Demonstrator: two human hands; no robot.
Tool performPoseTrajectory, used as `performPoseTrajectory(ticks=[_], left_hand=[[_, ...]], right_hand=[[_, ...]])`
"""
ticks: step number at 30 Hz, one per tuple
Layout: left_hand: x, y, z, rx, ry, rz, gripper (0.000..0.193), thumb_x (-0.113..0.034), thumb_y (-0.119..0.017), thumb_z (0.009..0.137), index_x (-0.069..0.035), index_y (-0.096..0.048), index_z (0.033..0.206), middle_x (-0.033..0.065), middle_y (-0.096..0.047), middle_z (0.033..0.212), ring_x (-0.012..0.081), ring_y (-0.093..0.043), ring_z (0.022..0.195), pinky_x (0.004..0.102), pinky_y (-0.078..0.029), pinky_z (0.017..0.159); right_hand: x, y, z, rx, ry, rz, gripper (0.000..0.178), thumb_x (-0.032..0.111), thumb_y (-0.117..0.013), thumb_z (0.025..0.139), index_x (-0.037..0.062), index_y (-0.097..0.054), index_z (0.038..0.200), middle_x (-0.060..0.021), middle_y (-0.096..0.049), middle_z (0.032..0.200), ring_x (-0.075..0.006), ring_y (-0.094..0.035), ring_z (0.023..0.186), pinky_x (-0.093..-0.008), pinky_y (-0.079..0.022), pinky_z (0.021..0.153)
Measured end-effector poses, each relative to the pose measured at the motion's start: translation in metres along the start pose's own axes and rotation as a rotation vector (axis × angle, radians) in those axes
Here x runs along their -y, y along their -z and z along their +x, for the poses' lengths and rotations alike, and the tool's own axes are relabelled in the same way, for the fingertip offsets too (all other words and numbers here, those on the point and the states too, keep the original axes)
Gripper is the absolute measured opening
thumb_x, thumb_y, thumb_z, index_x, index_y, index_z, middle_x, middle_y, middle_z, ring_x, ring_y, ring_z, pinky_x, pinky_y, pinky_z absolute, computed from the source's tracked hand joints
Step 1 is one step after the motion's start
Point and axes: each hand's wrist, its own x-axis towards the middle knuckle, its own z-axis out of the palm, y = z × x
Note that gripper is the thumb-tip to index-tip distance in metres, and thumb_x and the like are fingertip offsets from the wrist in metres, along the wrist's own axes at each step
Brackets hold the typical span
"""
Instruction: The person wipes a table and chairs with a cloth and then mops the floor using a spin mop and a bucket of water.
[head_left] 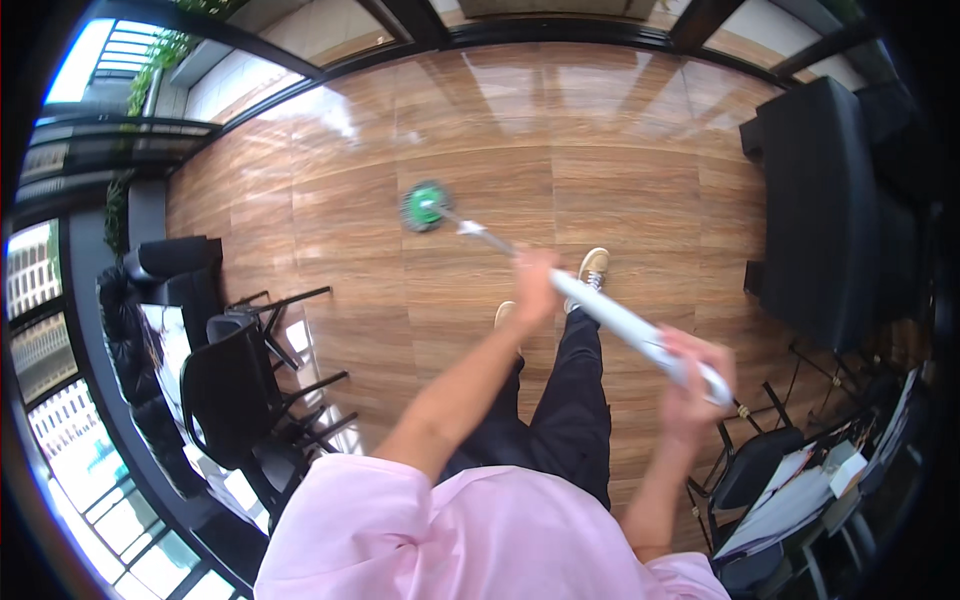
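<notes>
Head view. Papers (785,500) at lower right: any print too small to read. Brown wood-look floor (480,100) extends around the brush head, bounded by a dark frame (560,34) ahead, black chairs (235,390) at left and a bulky black seat (815,200) at right. Pole brush (620,322): white handle, thinner grey shaft, round green head, bristles blurred; it slants forward-left over the floor, head contact unclear. The person's hands are apart: left hand (537,287) wrapped around mid-pole, right hand (697,375) around its near end.
</notes>
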Motion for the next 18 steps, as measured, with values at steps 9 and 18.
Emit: performPoseTrajectory(ticks=[9,18], left_hand=[[-0.12,-0.01,-0.061,0.312,-0.024,-0.06,0.025,-0.021,-0.079,0.07,-0.01,-0.069,0.09,0.0143,-0.065,0.1,0.0359,-0.056,0.113,0.0556,-0.038,0.099],[0.212,0.183,-0.208,0.016,0.63,0.431,0.048,-0.031,-0.085,0.074,-0.008,-0.064,0.111,0.0202,-0.052,0.138,0.0436,-0.051,0.124,0.0557,-0.044,0.101]], right_hand=[[0.049,0.089,-0.073,-0.252,0.154,0.087,0.027,0.03,-0.044,0.096,0.0073,-0.056,0.086,-0.013,-0.061,0.077,-0.0266,-0.062,0.076,-0.0602,-0.051,0.096],[-0.083,-0.159,-0.2,0.542,-0.283,0.28,0.022,-0.002,-0.072,0.085,0.0025,-0.06,0.103,-0.0132,-0.067,0.115,-0.0258,-0.061,0.118,-0.0363,-0.047,0.1]])
